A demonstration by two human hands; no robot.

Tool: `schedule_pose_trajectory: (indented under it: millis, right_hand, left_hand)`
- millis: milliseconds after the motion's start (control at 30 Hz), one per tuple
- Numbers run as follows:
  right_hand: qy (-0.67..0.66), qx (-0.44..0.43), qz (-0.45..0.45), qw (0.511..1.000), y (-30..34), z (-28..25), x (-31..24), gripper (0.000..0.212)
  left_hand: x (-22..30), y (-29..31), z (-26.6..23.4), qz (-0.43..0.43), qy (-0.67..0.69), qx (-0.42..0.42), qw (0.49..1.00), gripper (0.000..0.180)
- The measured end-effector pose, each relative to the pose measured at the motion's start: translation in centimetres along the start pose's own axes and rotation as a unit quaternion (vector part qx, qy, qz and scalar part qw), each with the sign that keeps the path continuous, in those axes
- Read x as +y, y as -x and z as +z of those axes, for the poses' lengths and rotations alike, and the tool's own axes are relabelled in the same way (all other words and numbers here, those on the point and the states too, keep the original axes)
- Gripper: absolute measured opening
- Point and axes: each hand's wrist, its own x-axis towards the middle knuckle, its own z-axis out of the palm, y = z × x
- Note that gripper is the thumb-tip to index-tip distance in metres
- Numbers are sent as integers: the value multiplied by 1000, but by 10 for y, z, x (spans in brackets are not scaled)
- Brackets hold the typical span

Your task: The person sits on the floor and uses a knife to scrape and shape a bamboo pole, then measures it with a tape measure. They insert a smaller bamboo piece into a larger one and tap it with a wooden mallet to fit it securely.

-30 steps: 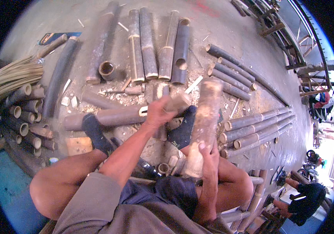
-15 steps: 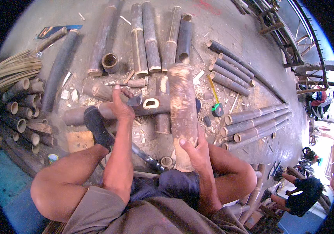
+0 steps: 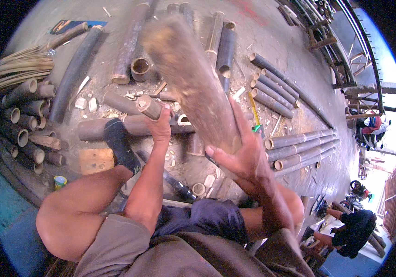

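Note:
My right hand (image 3: pixel 249 161) is wrapped round the lower end of a thick wooden mallet (image 3: pixel 188 83), a heavy club with a battered, chipped face, raised and tilted to the left. In my left hand (image 3: pixel 161 124) is a chisel (image 3: pixel 149 107) with a stout wooden handle, its butt turned upward; the blade is hidden. Just right of that hand, a cut hole (image 3: pixel 185 121) shows in a dark bamboo tube (image 3: pixel 89 130) lying crosswise. My left foot (image 3: pixel 119 143) rests against this tube. Another bamboo piece (image 3: pixel 195 145) lies under it, partly covered by the mallet.
Bamboo tubes (image 3: pixel 75 76) lie around the far side, with more poles (image 3: pixel 299 141) at right. A stack of tubes (image 3: pixel 22 136) and a bundle of strips (image 3: pixel 22 69) stand left. A tape measure (image 3: pixel 257 130), saw (image 3: pixel 78 25) and wood chips surround me. A person (image 3: pixel 355 233) is at right.
The mallet has swung up and leans left, with my right hand higher. My left hand has moved right, turning the chisel from lying sideways to butt-up near the hole.

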Motion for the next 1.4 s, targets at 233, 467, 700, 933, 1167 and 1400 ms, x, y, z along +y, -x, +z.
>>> schedule_pose_trajectory:
  millis: [233, 467, 700, 933, 1167, 1400]
  right_hand:
    - [415, -72, -241, 874, -71, -11, -37, 97]
    - [306, -61, -336, 889, -92, -3, -61, 90]
    - [287, -45, -343, 893, -100, -3, -67, 86]
    - [348, -23, -392, 851, -116, 3, -68, 86]
    - [403, -161, -285, 855, -120, 7, -68, 82]
    - [263, -96, -349, 895, -117, 8, -72, 85]
  left_hand:
    - [-47, -14, -37, 19, -119, -66, 990, 68]
    - [-74, -18, -52, 18, -151, -67, 986, 67]
    - [-128, -17, -75, 161, -378, -89, 907, 57]
    - [-166, -36, -100, 199, -542, -148, 803, 45]
    - [-164, -26, -102, 75, -429, -90, 895, 49]
    - [-154, -30, -100, 72, -456, -106, 881, 51]
